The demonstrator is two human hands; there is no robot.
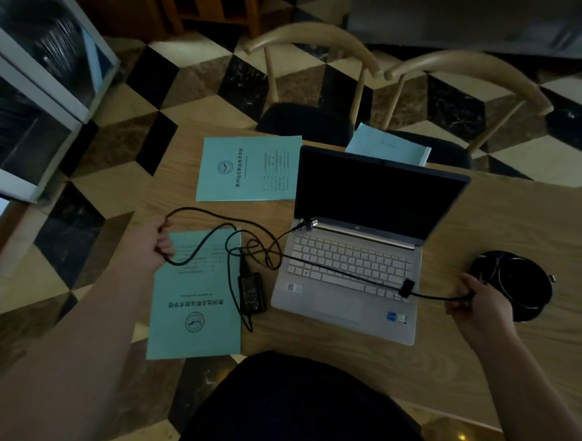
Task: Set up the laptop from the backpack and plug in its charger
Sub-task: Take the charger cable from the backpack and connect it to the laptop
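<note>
A silver laptop (354, 256) stands open on the wooden table (497, 362), its screen dark. The black charger brick (251, 292) lies left of it, partly on a teal booklet (196, 303). The charger cable (331, 267) runs in loops from the brick and crosses the keyboard. A plug end rests by the laptop's left hinge (304, 225). My left hand (155, 237) grips a loop of the cable at the table's left edge. My right hand (479, 303) grips the cable's other end, right of the laptop. The backpack is not clearly in view.
A second teal booklet (248, 168) lies behind the brick and a third (388, 146) sits behind the screen. A black round object (517, 285) rests at the right. Two wooden chairs (309, 84) stand across the table. A white cabinet (38, 86) is at the left.
</note>
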